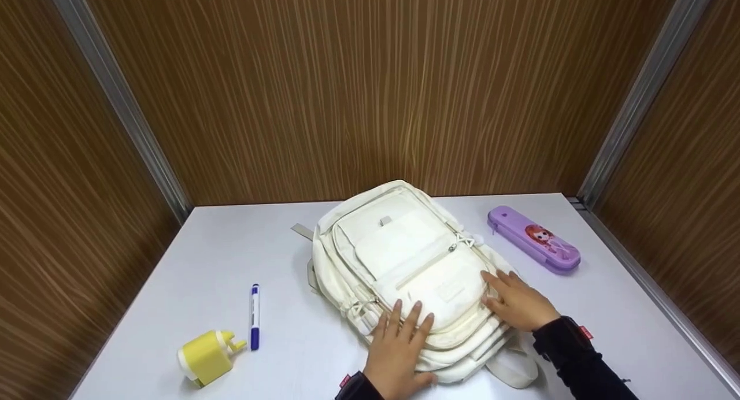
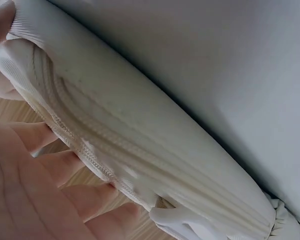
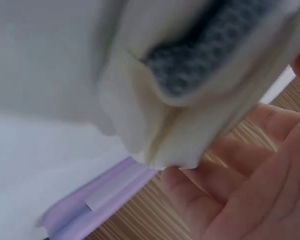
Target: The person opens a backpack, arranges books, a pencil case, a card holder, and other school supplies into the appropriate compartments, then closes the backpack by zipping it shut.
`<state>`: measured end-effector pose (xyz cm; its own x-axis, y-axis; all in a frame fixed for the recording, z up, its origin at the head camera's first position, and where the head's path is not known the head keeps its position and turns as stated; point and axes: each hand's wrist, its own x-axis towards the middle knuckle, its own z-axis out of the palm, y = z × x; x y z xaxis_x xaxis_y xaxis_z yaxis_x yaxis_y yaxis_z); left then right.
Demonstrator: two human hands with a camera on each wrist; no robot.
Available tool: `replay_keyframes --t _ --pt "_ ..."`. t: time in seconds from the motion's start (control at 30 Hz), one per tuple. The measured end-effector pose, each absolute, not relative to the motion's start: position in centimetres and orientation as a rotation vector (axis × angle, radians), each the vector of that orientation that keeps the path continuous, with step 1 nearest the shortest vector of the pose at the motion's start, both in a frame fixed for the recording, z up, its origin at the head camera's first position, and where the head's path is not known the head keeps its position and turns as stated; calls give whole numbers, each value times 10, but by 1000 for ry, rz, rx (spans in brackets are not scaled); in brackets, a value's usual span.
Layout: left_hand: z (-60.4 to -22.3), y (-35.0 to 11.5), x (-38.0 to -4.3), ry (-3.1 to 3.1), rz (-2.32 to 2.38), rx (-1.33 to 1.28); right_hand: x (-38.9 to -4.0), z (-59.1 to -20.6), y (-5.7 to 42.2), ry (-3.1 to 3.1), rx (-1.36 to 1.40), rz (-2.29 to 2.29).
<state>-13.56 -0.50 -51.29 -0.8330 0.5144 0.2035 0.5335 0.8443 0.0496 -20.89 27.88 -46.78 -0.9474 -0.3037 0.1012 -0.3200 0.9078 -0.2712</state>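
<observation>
A cream backpack (image 1: 416,255) lies on the table with its front pocket facing up and its top toward the back wall. On its lower left edge rests my left hand (image 1: 399,351), fingers spread and fairly straight. My right hand (image 1: 517,302) touches the lower right side, its fingers lightly bent over the edge. In the left wrist view, the fingertips of the left hand (image 2: 45,185) lie along a zipper seam of the backpack (image 2: 140,125). The right wrist view has the right hand (image 3: 255,185) against the side of the backpack (image 3: 135,110), near a dark mesh patch.
A purple pencil case (image 1: 535,240) with a cartoon figure lies right of the backpack. To the left are a blue-and-white marker (image 1: 255,316) and a yellow-and-white object (image 1: 207,356) of unclear kind. Wood-patterned panels (image 1: 381,93) enclose the white table (image 1: 243,238) behind and at both sides.
</observation>
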Motion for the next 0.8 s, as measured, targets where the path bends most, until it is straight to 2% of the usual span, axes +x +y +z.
replay_keyframes --t 0.8 --pt "-504 -68 -151 -2861 -337 -639 -170 -475 239 -2943 486 265"
